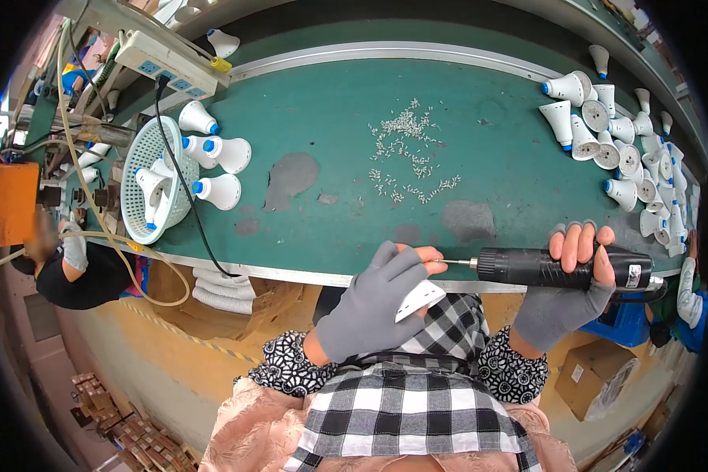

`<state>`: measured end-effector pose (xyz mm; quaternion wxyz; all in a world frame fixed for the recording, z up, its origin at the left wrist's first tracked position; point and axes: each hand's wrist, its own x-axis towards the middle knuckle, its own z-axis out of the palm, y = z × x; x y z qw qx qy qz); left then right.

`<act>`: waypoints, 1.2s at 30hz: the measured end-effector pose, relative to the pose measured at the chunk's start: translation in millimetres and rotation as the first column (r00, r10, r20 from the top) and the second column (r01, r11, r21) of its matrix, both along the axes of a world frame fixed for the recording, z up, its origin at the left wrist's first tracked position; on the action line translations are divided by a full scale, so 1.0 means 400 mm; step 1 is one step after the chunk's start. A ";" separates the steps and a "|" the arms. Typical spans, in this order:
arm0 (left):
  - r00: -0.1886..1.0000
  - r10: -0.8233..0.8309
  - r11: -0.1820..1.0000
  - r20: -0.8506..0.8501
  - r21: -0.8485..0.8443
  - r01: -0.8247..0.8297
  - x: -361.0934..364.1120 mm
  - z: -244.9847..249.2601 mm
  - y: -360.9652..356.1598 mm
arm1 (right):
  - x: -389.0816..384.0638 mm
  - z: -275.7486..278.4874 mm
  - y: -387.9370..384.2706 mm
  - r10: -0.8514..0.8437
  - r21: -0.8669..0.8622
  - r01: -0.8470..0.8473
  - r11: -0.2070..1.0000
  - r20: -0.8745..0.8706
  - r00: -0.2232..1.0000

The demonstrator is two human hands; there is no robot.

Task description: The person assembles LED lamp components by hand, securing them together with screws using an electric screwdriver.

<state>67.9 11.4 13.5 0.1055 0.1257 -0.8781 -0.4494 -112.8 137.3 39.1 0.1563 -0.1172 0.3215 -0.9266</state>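
My left hand (pixel 367 305), in a grey fingerless glove, is closed around a white bulb housing (pixel 422 297), most of it hidden under the fingers. My right hand (pixel 578 271), gloved the same way, grips a black electric screwdriver (pixel 518 267) held level. Its thin bit (pixel 456 261) points left and ends right at my left fingertips. Both hands are at the front edge of the green bench top (pixel 330 228). Small loose screws (pixel 409 124) lie scattered beyond them on the mat.
Many white bulb housings (pixel 628 157) are heaped at the right. A pale green basket (pixel 127 197) with more housings stands at the left, near a power strip (pixel 164 67) and its hanging black cable (pixel 182 177). Another person (pixel 86 271) is at far left. A cardboard box (pixel 594 377) sits below.
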 end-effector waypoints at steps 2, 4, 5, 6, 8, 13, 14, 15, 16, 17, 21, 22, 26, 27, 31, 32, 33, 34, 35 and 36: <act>1.000 -0.020 0.999 0.005 -0.027 0.020 -0.001 -0.002 0.001 | -0.002 0.000 0.000 0.029 -0.014 -0.030 0.999 -0.044 0.999; 0.999 -0.039 0.999 0.013 -0.023 0.039 -0.004 -0.002 0.000 | -0.003 -0.005 0.001 0.052 -0.035 -0.055 0.998 -0.098 0.994; 0.999 -0.037 0.999 -0.005 -0.002 0.037 -0.004 -0.004 -0.004 | -0.003 -0.008 0.000 0.050 -0.043 -0.055 0.998 -0.108 0.993; 0.999 -0.036 0.999 -0.022 0.020 0.037 -0.005 -0.007 -0.010 | -0.003 -0.012 -0.002 0.047 -0.051 -0.053 0.997 -0.117 0.992; 0.999 -0.002 0.988 -0.038 0.152 0.008 -0.005 -0.012 -0.010 | 0.001 -0.012 -0.003 0.010 -0.059 -0.016 0.998 -0.100 0.995; 0.979 0.204 0.766 0.023 0.619 -0.174 0.007 -0.037 0.006 | 0.006 0.004 0.004 -0.091 -0.060 0.089 0.994 -0.024 0.996; 0.965 0.252 0.692 0.077 0.682 -0.235 0.007 -0.037 0.009 | 0.010 0.009 0.008 -0.084 -0.069 0.082 0.994 -0.020 0.996; 0.946 0.294 0.611 0.135 0.735 -0.295 0.006 -0.035 0.012 | 0.016 0.014 0.013 -0.077 -0.077 0.075 0.994 -0.015 0.997; 0.923 0.330 0.522 0.196 0.777 -0.351 0.005 -0.035 0.015 | 0.022 0.018 0.017 -0.070 -0.087 0.068 0.994 -0.011 0.998; 0.916 0.356 0.534 0.186 0.763 -0.363 0.004 -0.039 0.016 | 0.030 0.021 0.019 -0.071 -0.097 0.070 0.993 -0.008 0.997; 0.904 0.394 0.653 0.164 0.643 -0.401 0.002 -0.049 0.015 | 0.061 0.033 0.016 -0.096 -0.029 0.096 0.995 -0.011 0.995; 0.900 0.407 0.675 0.155 0.613 -0.410 0.001 -0.051 0.015 | 0.065 0.031 0.014 -0.098 -0.034 0.097 0.995 -0.030 0.995; 0.886 0.403 0.650 0.229 0.610 -0.453 0.006 -0.051 0.019 | 0.075 0.029 0.013 -0.055 -0.024 0.053 0.998 -0.088 0.995; 0.889 0.397 0.674 0.229 0.584 -0.452 0.008 -0.052 0.022 | 0.085 0.040 -0.003 -0.057 -0.011 0.057 0.998 -0.091 0.994; 0.904 0.365 0.801 0.223 0.420 -0.427 0.002 -0.049 0.029 | 0.086 0.046 -0.012 0.011 0.040 -0.005 0.999 -0.141 0.990; 0.908 0.356 0.836 0.221 0.359 -0.415 0.001 -0.045 0.029 | 0.084 0.041 -0.009 0.021 0.034 -0.016 0.999 -0.162 0.986; 0.908 0.363 0.841 0.211 0.345 -0.416 0.000 -0.045 0.028 | 0.081 0.032 -0.003 0.032 0.029 -0.028 0.999 -0.184 0.982; 0.907 0.369 0.846 0.201 0.331 -0.418 -0.001 -0.045 0.028 | 0.078 0.026 0.001 0.043 0.024 -0.039 0.999 -0.205 0.978; 0.907 0.375 0.851 0.192 0.317 -0.419 -0.001 -0.046 0.028 | 0.078 0.022 0.003 0.045 0.020 -0.042 0.999 -0.206 0.978; 0.907 0.377 0.856 0.187 0.304 -0.419 -0.001 -0.046 0.028 | 0.077 0.020 0.004 0.046 0.016 -0.044 0.999 -0.207 0.977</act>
